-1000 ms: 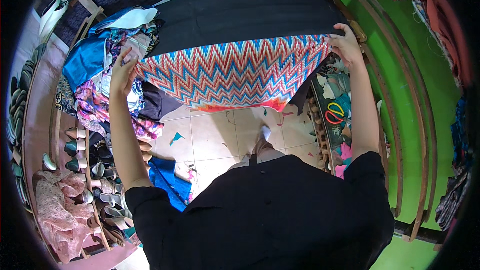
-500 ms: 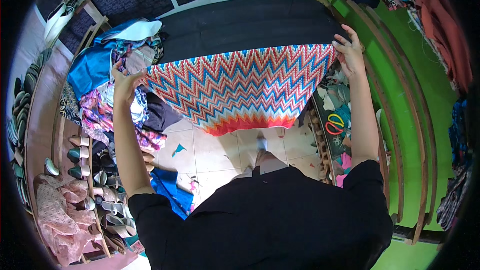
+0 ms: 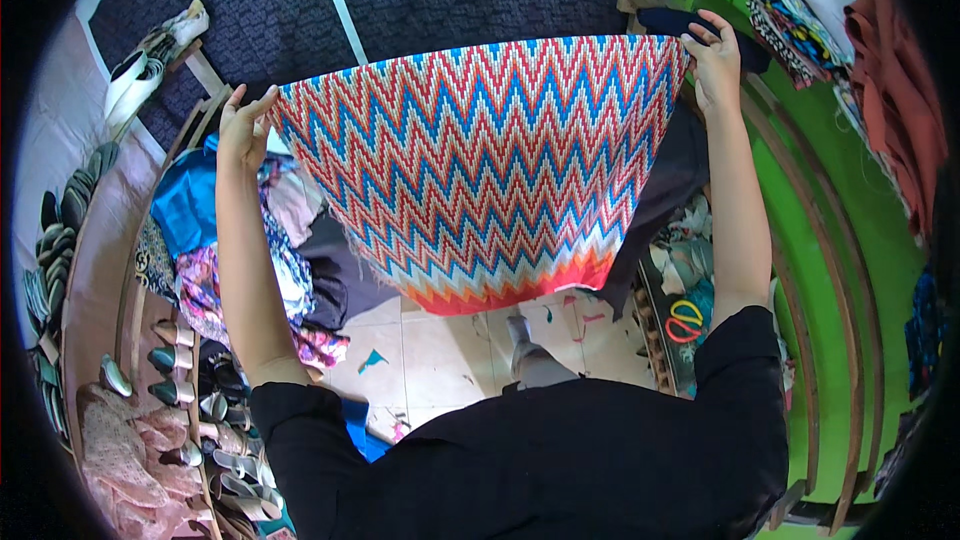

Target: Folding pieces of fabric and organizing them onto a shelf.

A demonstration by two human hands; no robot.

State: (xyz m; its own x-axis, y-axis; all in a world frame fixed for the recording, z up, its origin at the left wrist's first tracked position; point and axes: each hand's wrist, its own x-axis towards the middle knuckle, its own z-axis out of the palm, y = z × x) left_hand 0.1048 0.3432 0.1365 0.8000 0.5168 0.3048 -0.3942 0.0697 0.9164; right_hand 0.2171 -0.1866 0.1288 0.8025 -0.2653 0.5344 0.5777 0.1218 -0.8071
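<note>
A zigzag-patterned cloth in red, blue, white and orange hangs stretched between my two raised hands. Its upper left corner is pinched by my left hand. At the upper right corner my right hand grips it between thumb and fingers. The lower edge, a plain red-orange band, hangs loose above the tiled floor. Behind the cloth lies a black cloth, mostly hidden, showing at the right side and the lower left.
Left stands a heap of mixed fabrics, with wooden racks of shoes nearer me. Scissors with red and yellow handles lie among scraps at right. Curved wooden rails run along the green wall. Scraps dot the floor.
Both hands have risen and moved farther away, the left one slightly leftward. The zigzag cloth is lifted with them, now showing more of its length and covering most of the black cloth.
</note>
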